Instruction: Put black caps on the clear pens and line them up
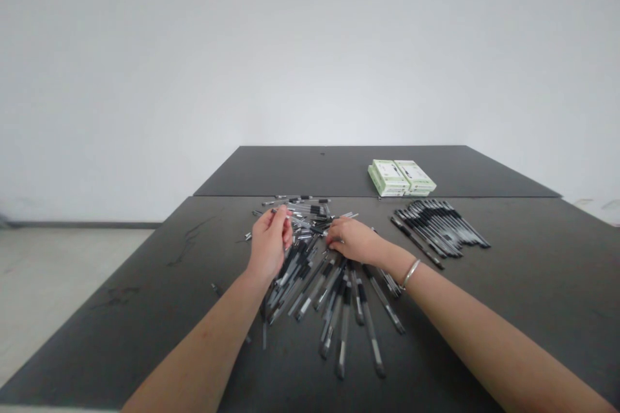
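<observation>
Clear plastic pens [344, 330], w/ blk grips [347, 293].

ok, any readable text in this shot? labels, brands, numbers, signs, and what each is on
Readable text: none.
Green-and-white boxes: printing on the tops, too small to read.
Loose pens around the hands: no legible lettering; too small and blurred.
Row of pens at right: no lettering can be made out.
Wall: no sign visible.
</observation>
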A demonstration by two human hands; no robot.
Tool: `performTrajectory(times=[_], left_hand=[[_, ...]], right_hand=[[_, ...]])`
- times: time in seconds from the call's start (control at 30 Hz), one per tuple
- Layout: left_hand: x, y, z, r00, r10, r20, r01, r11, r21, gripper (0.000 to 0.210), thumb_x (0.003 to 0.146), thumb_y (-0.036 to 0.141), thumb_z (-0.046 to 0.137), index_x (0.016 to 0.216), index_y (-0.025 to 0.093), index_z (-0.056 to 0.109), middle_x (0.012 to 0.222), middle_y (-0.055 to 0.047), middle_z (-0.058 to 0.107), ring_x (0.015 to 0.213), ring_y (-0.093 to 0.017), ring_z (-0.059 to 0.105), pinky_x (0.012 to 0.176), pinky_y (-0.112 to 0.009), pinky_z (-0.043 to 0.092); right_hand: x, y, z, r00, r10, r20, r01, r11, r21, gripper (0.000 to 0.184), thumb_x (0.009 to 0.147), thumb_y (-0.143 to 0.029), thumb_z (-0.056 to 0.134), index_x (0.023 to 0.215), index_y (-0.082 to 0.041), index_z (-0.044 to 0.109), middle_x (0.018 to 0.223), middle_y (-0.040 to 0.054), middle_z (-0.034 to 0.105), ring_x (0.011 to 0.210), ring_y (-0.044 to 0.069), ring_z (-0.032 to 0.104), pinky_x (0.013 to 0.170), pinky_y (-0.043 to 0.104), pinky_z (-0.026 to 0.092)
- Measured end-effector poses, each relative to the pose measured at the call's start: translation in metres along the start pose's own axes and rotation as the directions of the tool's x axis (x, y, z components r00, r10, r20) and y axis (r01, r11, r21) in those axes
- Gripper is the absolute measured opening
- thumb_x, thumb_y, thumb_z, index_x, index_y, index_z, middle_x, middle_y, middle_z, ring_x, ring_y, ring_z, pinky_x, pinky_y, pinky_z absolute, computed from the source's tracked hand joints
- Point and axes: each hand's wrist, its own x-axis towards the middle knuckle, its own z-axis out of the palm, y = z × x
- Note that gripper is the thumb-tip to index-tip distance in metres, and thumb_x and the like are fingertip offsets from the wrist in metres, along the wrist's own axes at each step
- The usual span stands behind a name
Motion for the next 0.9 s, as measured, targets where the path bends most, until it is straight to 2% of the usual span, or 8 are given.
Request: performTrajectory(times=[0.23, 0.4, 0.5, 0.63, 0.73, 0.83, 0.9], left_hand=[[0.0, 0.0, -0.001, 0.999, -0.017, 0.028, 0.018, 0.999, -0.04, 0.026, 0.073, 0.032, 0.07, 0.069, 0.016, 0.05, 0.055, 0.007, 0.049, 0.034, -0.002, 0.035, 0.031, -0.014, 0.024], [0.003, 0.0, -0.003, 0.999, -0.041, 0.022, 0.042, 0.997, -0.058, 0.025, 0.072, 0.03, 0.07, 0.071, 0.017, 0.05, 0.057, 0.007, 0.052, 0.035, -0.002, 0.036, 0.032, -0.014, 0.024], [0.004, 0.0, -0.004, 0.998, -0.059, 0.015, 0.06, 0.994, -0.09, 0.025, 0.069, 0.028, 0.072, 0.073, 0.017, 0.05, 0.057, 0.006, 0.053, 0.035, -0.002, 0.037, 0.032, -0.014, 0.024], [0.004, 0.001, -0.004, 0.996, -0.09, 0.023, 0.092, 0.987, -0.132, 0.024, 0.066, 0.025, 0.074, 0.074, 0.016, 0.053, 0.059, 0.004, 0.056, 0.037, -0.002, 0.038, 0.033, -0.014, 0.025], [0.003, 0.003, -0.004, 0.993, -0.105, 0.049, 0.112, 0.982, -0.155, 0.022, 0.065, 0.022, 0.073, 0.074, 0.014, 0.055, 0.06, 0.003, 0.057, 0.038, -0.003, 0.039, 0.034, -0.014, 0.025], [0.003, 0.003, -0.004, 0.99, -0.117, 0.078, 0.129, 0.978, -0.162, 0.019, 0.066, 0.022, 0.072, 0.074, 0.013, 0.058, 0.061, 0.002, 0.057, 0.039, -0.003, 0.04, 0.035, -0.015, 0.025], [0.003, 0.002, -0.004, 0.988, -0.125, 0.09, 0.138, 0.978, -0.155, 0.018, 0.066, 0.022, 0.073, 0.074, 0.013, 0.059, 0.061, 0.002, 0.057, 0.039, -0.003, 0.039, 0.035, -0.015, 0.025]], right_hand=[[0.004, -0.005, -0.004, 0.995, -0.055, 0.081, 0.063, 0.993, -0.098, 0.012, 0.081, -0.014, 0.06, 0.081, -0.015, 0.072, 0.085, 0.0093, 0.067, 0.087, 0.021, 0.059, 0.081, 0.03, 0.042], [0.006, -0.011, -0.005, 0.99, -0.103, 0.098, 0.116, 0.984, -0.136, 0.01, 0.085, -0.014, 0.057, 0.084, -0.012, 0.066, 0.086, 0.0115, 0.064, 0.089, 0.023, 0.056, 0.084, 0.032, 0.041], [0.005, -0.012, -0.009, 0.993, -0.118, 0.017, 0.119, 0.988, -0.097, 0.012, 0.089, -0.014, 0.05, 0.088, -0.013, 0.062, 0.088, 0.0107, 0.062, 0.089, 0.022, 0.054, 0.082, 0.032, 0.042], [-0.006, -0.015, -0.017, 0.982, -0.005, -0.191, 0.034, 0.988, 0.151, 0.013, 0.091, -0.014, 0.044, 0.091, -0.016, 0.057, 0.085, 0.0069, 0.06, 0.081, 0.018, 0.054, 0.075, 0.028, 0.043], [-0.017, -0.017, -0.022, 0.921, 0.168, -0.35, -0.002, 0.904, 0.428, 0.012, 0.091, -0.019, 0.048, 0.098, -0.017, 0.057, 0.082, 0.003, 0.062, 0.072, 0.014, 0.055, 0.068, 0.025, 0.044], [-0.027, -0.02, -0.027, 0.797, 0.385, -0.465, 0.045, 0.731, 0.681, 0.021, 0.087, -0.026, 0.057, 0.105, -0.018, 0.059, 0.078, 0.0004, 0.062, 0.064, 0.011, 0.055, 0.059, 0.023, 0.043], [-0.033, -0.021, -0.03, 0.722, 0.502, -0.476, 0.122, 0.584, 0.802, 0.022, 0.083, -0.029, 0.062, 0.103, -0.018, 0.061, 0.074, -0.0013, 0.062, 0.057, 0.01, 0.053, 0.052, 0.021, 0.042]])
